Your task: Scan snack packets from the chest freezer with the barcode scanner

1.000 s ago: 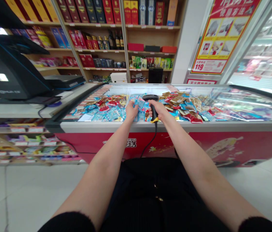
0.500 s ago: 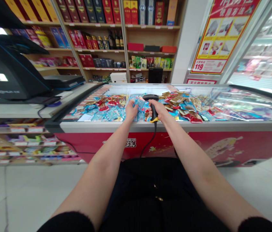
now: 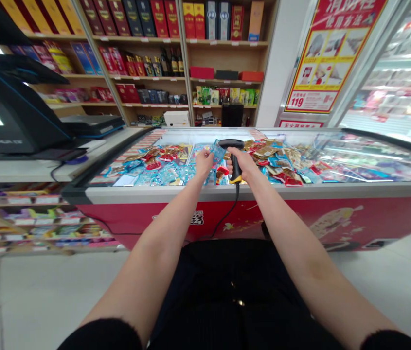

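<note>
- We identify the blue snack packet (image 3: 219,151) as the item in hand: it stands tilted above the middle of the freezer load, just left of the scanner head.
- We note the left hand (image 3: 204,164) at the near-left side of the packet, its fingertips (image 3: 210,154) closed in a pinch on the packet's lower edge.
- We note the right hand (image 3: 241,163) clenched around the handle of a black-and-yellow barcode scanner (image 3: 236,170), its fingers (image 3: 241,160) wrapped fully around the grip.
- We trace the scanner's black coiled cord (image 3: 228,216) from the handle butt down the freezer front.
- We observe both hands above a glass-topped chest freezer (image 3: 205,193), with a red front panel (image 3: 336,221).
- We find blue packets (image 3: 161,174) heaped left of the hands and gold-and-red packets (image 3: 267,151) heaped to the right.
- We locate a black till terminal (image 3: 8,114) on a white counter (image 3: 26,170) at left.
- We see wooden shelving (image 3: 223,56) at the far side, holding boxed goods and bottled liquor (image 3: 170,63).
- We mark a red-and-yellow poster (image 3: 327,63) and an upright glass display fridge (image 3: 391,82) at far right.
</note>
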The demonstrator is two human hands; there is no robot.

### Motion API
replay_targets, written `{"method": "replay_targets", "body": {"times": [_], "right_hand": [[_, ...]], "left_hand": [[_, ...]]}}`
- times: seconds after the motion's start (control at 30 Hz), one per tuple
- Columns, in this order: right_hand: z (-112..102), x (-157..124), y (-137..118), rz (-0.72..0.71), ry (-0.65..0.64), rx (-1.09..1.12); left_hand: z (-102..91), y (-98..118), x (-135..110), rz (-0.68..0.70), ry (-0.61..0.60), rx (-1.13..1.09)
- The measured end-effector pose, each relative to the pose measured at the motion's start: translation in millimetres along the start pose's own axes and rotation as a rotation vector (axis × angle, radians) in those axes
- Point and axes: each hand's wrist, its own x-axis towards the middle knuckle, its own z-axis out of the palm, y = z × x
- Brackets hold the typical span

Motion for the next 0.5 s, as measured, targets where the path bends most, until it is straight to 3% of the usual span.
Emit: {"method": "replay_targets", "body": {"times": [0.27, 0.5], "right_hand": [[-12.8, -5.7, -6.8, -0.059, 0.023, -0.106], [-19.0, -9.8, -8.8, -0.02, 0.001, -0.094]], "left_hand": [[13.1, -0.5, -1.0, -0.077, 0.0, -0.014], [16.0, -4.2, 1.9, -0.106, 0.04, -0.024]]}}
